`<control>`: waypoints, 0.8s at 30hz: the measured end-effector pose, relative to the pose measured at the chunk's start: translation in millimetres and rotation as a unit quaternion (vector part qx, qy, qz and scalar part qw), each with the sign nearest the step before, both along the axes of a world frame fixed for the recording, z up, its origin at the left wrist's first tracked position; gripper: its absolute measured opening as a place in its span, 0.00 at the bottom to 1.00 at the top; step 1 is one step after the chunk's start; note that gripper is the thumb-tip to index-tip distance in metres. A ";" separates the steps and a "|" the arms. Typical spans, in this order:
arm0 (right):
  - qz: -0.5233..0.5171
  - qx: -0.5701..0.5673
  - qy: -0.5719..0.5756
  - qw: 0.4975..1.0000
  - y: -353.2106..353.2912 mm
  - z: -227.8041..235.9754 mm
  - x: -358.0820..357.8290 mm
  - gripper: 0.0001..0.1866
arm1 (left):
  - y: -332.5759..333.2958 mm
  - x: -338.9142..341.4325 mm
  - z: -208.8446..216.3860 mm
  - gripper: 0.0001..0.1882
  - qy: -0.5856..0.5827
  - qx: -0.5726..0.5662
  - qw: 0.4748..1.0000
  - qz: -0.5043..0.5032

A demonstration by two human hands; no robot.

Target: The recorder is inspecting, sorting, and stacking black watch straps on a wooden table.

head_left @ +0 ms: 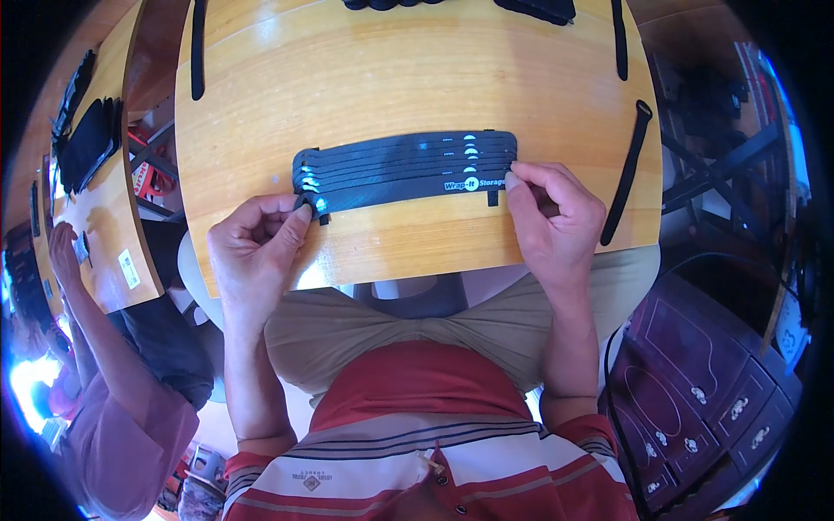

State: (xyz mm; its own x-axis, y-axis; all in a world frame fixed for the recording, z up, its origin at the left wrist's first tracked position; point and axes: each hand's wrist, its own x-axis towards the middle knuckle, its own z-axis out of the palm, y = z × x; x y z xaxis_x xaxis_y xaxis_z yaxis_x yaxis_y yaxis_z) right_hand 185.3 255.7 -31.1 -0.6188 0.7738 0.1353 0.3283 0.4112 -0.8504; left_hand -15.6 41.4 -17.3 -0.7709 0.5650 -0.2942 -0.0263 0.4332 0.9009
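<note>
A fanned stack of black hook-and-loop straps (382,169) lies across the table in front of me, its rows overlapping and printed in white toward the right end. My left hand (261,243) pinches the stack's near left corner between thumb and fingers. At the right end, my right hand (556,217) closes thumb and forefinger on the edge. Small dark tabs stick out below the near edge. Beside my right hand a single black strap (627,174) with a loop at its far end rests slantwise on the table.
The wooden table (417,239) also carries black straps at the far left (198,52) and far right (620,39), plus black bundles (539,9) at its far edge. Leftward, a co-worker (130,408) sits by another table holding a black pile (91,143). A dark drawer cabinet (695,391) stands right.
</note>
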 end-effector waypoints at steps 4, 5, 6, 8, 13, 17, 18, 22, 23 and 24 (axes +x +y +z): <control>-0.001 0.001 -0.003 1.000 0.1 -0.4 -0.1 0.06 | 1.4 0.5 2.2 0.07 -0.003 -0.010 1.000 -0.001; -0.005 -0.003 -0.003 1.000 0.2 -0.2 0.1 0.06 | 2.5 1.1 3.2 0.07 -0.003 -0.009 1.000 -0.001; -0.005 -0.003 -0.002 1.000 0.2 -0.3 0.0 0.06 | 3.2 1.6 4.3 0.07 -0.004 -0.008 1.000 0.000; -0.005 -0.005 -0.002 1.000 0.3 -0.5 0.1 0.05 | 2.9 1.8 4.2 0.07 -0.004 -0.006 1.000 0.001; -0.029 -0.031 -0.001 0.999 -0.6 -2.3 0.6 0.04 | 4.1 2.5 3.9 0.06 -0.015 -0.002 1.000 0.010; -0.044 -0.040 0.004 0.998 -2.7 -0.9 -2.0 0.05 | 1.4 1.8 -1.1 0.06 -0.012 0.010 1.000 0.010; -0.046 -0.037 0.003 0.998 -2.9 -0.4 -2.2 0.05 | 1.7 1.9 -2.4 0.07 -0.002 0.008 1.000 0.012; -0.046 -0.043 0.001 0.998 -3.1 -0.1 -1.3 0.07 | 4.0 2.1 2.9 0.06 -0.009 -0.011 1.000 0.016; -0.040 -0.047 -0.006 0.998 -3.0 -0.1 -0.8 0.07 | 3.7 2.1 0.9 0.06 -0.009 -0.009 1.000 0.015; -0.041 -0.046 -0.005 0.998 -3.1 0.1 -0.9 0.07 | 2.3 1.9 -1.6 0.06 -0.002 -0.002 1.000 0.016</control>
State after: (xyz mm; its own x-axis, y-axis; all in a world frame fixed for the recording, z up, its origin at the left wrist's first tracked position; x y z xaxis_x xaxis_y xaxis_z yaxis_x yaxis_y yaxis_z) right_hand 184.4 252.5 -31.0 -0.5539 0.8307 0.0553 0.3668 0.3031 -0.8795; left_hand -13.6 43.7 -18.8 -0.7875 0.5385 -0.2998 -0.0446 0.4354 0.8991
